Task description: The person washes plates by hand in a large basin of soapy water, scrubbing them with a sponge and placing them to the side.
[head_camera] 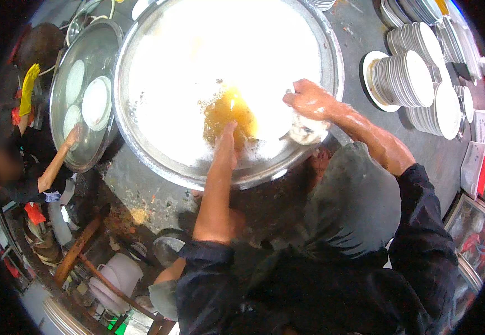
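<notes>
A wide round metal basin [165,169] stands before me, filled with bright white foam [171,96] around a patch of yellowish water [230,111]. My left hand [227,140] reaches into that water near the basin's near side; its fingers are partly under the surface, so I cannot tell whether they hold anything. At the right side of the basin, my right hand [309,99] is closed, wet and soapy. A soaked whitish cloth or sponge [308,130] hangs just below the hand, against the rim, and appears gripped by it.
Left, a co-worker's bare hand [74,136] dips into a second metal basin [112,37] holding white plates [96,102]; their other hand wears a yellow rubber glove [28,90]. Stacks of white plates [420,79] stand on the floor at right. A wooden bar [77,251] lies lower left.
</notes>
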